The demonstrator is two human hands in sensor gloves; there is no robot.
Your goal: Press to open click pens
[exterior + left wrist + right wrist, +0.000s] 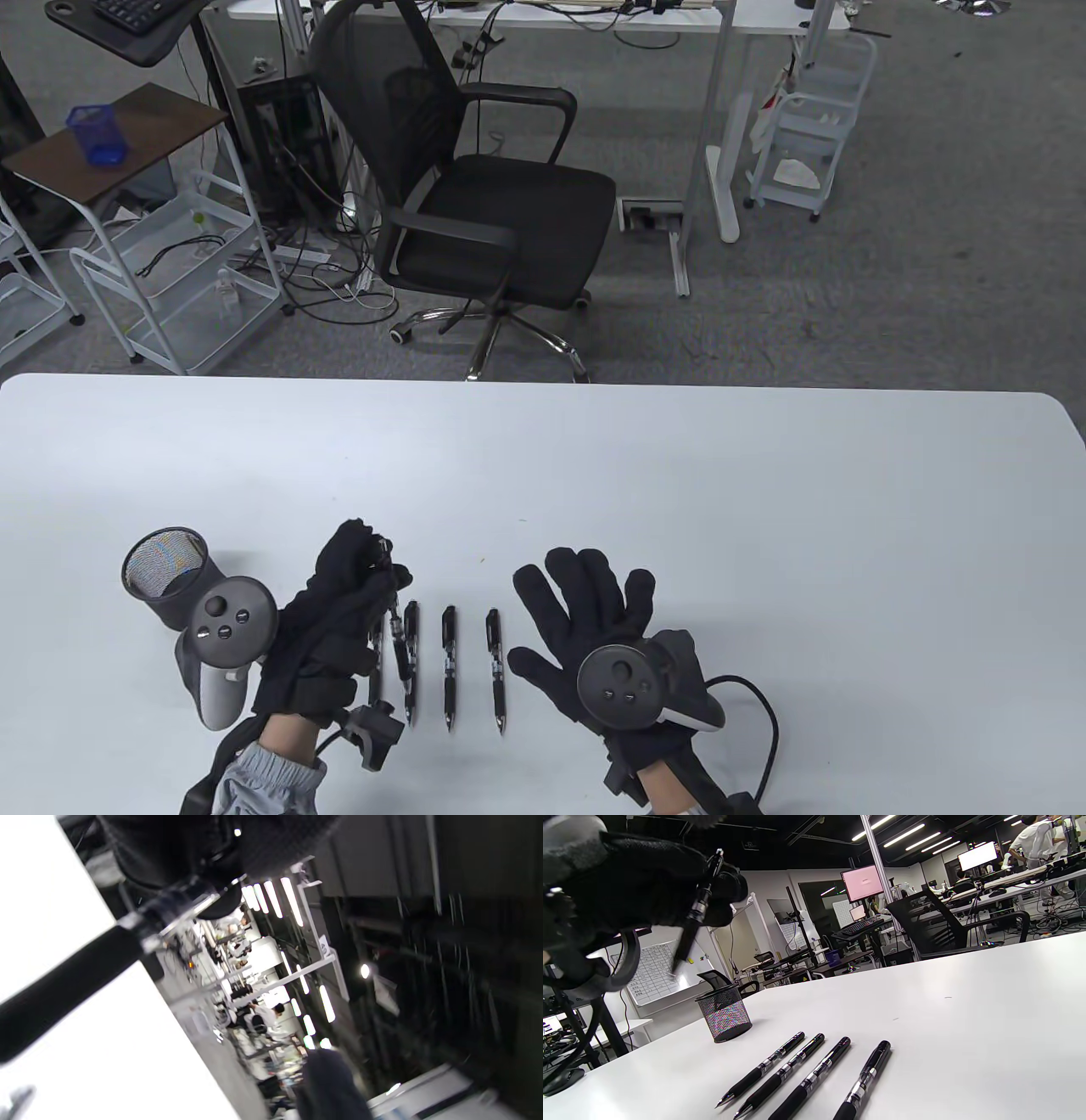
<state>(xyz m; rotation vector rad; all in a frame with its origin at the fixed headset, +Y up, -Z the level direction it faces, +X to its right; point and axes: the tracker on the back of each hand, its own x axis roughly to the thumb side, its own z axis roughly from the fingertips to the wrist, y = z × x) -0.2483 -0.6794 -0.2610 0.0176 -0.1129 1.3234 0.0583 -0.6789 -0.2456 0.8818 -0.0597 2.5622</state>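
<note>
Nearest the table camera, two gloved hands come in from the bottom edge, each with a tracker strapped to its back. On the left, the left hand [344, 607] is lifted off the white table [679, 509] with its fingers curled round a black click pen [386, 564] — the held pen's upper end, with its clip, pokes out past the knuckles, and the right wrist view shows it standing steeply above the table, writing tip pointing down. Whether the thumb sits on the button cannot be made out.

On the right, the right hand [594, 624] lies flat on the table, fingers straight and spread, holding nothing.

Between the two hands, four more pens [797, 1073] lie in a row on the table, side by side and roughly parallel. Their long axes run away from the person, tips toward the near edge and buttons at the far end. The leftmost pen [376, 662] is partly hidden under the left hand; the rightmost pen [496, 671] lies just beside the right hand's thumb.

A black mesh pen cup [165, 577] stands to the left of the left hand.

Judging from this, the click now falls to the left hand, pressing down along the held pen's length.
</note>
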